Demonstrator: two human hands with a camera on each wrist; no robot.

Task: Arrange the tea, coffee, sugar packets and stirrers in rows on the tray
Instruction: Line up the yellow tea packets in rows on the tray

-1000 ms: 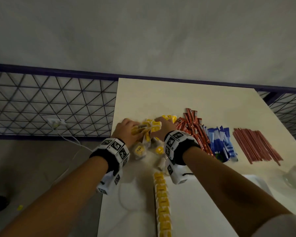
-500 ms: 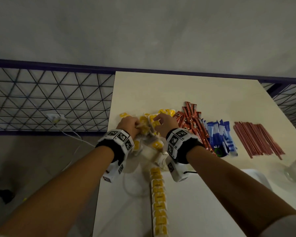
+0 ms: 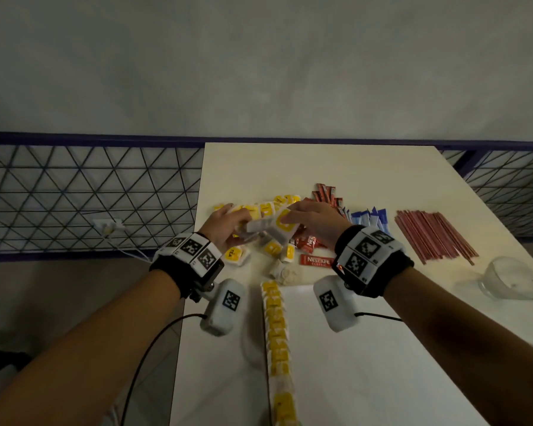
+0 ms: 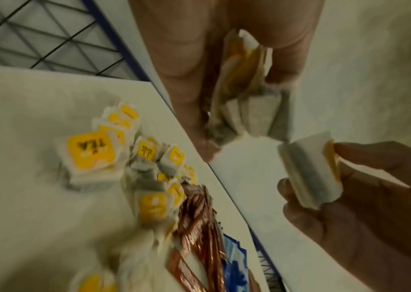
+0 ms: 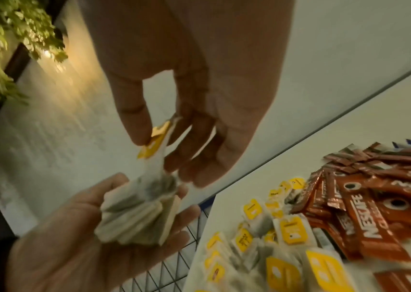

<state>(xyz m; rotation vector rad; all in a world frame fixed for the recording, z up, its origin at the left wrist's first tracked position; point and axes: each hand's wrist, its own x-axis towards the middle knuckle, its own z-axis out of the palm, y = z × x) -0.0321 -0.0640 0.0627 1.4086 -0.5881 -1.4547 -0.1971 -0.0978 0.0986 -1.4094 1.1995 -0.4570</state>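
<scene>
Above the loose pile of yellow-tagged tea bags (image 3: pixel 271 249), my left hand (image 3: pixel 243 221) grips a fanned bunch of tea bags (image 5: pixel 136 213). My right hand (image 3: pixel 290 216) pinches a single tea bag (image 5: pixel 154 144) by its yellow tag, right against that bunch. In the left wrist view the bunch (image 4: pixel 246 94) sits between my left fingers, and the right hand's tea bag (image 4: pixel 309 170) is beside it. A row of tea bags (image 3: pixel 279 333) runs along the left edge of the white tray (image 3: pixel 351 379). Red coffee sachets (image 3: pixel 323 198), blue sugar packets (image 3: pixel 370 218) and red stirrers (image 3: pixel 434 235) lie on the table.
A glass bowl (image 3: pixel 511 278) stands at the right, beside the tray. One coffee sachet (image 3: pixel 317 261) lies apart near the tray's far edge. The table's left edge runs just left of the pile, with a wire mesh fence (image 3: pixel 74 195) and a white socket (image 3: pixel 108 226) beyond it.
Both hands have risen off the pile with tea bags in them. The right hand has moved a little to the right and now pinches one bag.
</scene>
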